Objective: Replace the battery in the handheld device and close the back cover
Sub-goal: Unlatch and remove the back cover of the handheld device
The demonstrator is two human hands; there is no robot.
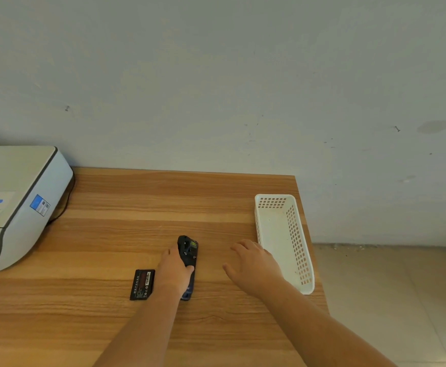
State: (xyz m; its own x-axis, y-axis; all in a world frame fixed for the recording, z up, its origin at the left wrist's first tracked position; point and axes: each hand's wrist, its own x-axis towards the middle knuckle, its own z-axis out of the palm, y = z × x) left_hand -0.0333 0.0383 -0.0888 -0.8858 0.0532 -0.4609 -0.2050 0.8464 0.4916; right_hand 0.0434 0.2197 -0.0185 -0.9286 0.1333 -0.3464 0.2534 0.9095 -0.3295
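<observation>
Here, we list what we see on the wooden table [126, 229].

Handheld device: the black handheld device [188, 250] lies lengthwise on the table near the middle, its far end showing a small green-tinted window and a few screws; its near end sticks out below the wrist.

Left hand: our left hand [174, 271] rests over the device's left side, thumb laid across its back, fingers curled around it; we take it as gripping the device against the table.

Right hand: our right hand [253, 266] hovers palm down to the right of the device, fingers loosely spread, holding nothing; whether it touches the table we cannot tell.

Battery: a flat black battery [142, 284] with a printed label lies on the table just left of the left hand, apart from the device.

Basket: a white perforated basket [300, 245] stands along the table's right edge, just beside the right hand.

Printer: a white printer [17, 197] sits at the far left against the wall [216, 75].
</observation>
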